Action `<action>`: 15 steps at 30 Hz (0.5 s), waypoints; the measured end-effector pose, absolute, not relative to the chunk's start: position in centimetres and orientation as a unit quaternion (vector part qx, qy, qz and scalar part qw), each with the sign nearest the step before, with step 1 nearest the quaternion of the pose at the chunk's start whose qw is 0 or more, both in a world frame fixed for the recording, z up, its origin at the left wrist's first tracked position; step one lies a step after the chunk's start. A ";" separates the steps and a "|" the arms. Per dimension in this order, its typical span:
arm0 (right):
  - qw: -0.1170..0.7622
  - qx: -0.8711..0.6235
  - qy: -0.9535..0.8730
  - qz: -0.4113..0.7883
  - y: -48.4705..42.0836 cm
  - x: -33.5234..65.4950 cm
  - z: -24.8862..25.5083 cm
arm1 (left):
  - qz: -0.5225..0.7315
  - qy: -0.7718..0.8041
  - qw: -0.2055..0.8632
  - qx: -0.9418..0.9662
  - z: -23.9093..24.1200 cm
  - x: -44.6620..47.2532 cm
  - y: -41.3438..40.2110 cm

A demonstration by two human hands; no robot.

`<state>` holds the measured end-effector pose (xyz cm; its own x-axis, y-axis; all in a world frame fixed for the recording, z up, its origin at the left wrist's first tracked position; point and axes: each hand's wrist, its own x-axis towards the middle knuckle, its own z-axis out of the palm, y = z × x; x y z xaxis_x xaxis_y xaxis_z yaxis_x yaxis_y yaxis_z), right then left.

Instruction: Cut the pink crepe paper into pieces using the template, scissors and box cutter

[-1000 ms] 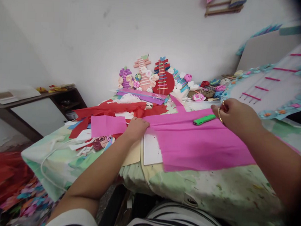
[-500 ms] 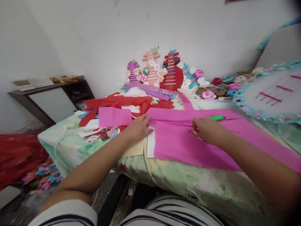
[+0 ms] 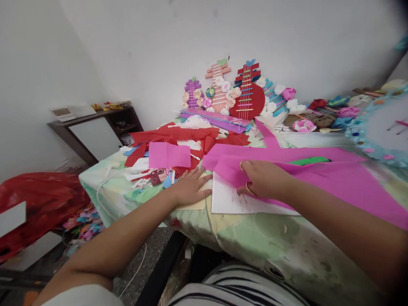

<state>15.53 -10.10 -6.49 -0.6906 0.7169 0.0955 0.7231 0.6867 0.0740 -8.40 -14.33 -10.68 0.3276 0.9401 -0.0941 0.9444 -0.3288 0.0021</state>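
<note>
My left hand [image 3: 191, 187] lies flat with fingers spread, on the tan sheet [image 3: 194, 206] and against the left edge of a white board [image 3: 227, 200]. My right hand [image 3: 261, 179], with rings on it, is closed on a large sheet of bright pink paper [image 3: 336, 184], whose near part is lifted and folded back off the board. Part of the grip is hidden by the hand. A green cutter [image 3: 311, 161] rests on the pink paper beyond my right wrist, partly covered by a fold.
A small pink piece [image 3: 168, 155] and red paper scraps [image 3: 178, 136] lie at the left. Craft guitars, including a red one [image 3: 247, 101], lean on the wall. A round blue-edged decoration [image 3: 385, 128] stands right. A low cabinet [image 3: 91, 135] is beyond the table.
My right hand has drawn the near part of the pink paper back, baring more of the white board. My left hand has moved slightly nearer and flattened. The view has turned left.
</note>
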 end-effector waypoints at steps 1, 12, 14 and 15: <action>0.022 -0.380 -0.923 -0.057 -10.8 15.8 -6.8 | -0.036 0.573 0.025 0.819 -10.5 -8.4 -14.7; -0.018 -0.365 -0.931 -0.016 -15.1 16.9 -7.9 | 0.050 0.497 -0.044 0.865 -9.6 -5.5 -20.7; -0.023 -0.358 -0.933 0.003 -15.9 16.9 -7.7 | 0.069 0.512 -0.045 0.855 -9.9 -5.2 -21.2; -0.026 -0.357 -0.934 0.008 -16.3 17.0 -7.6 | 0.078 0.515 -0.043 0.853 -10.1 -5.2 -21.3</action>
<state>16.96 -16.30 -7.55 -0.7436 0.6664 -0.0551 0.6672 0.7448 0.0035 -5.19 -21.27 -10.08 0.4578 0.8713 0.1769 0.8846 -0.4663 0.0075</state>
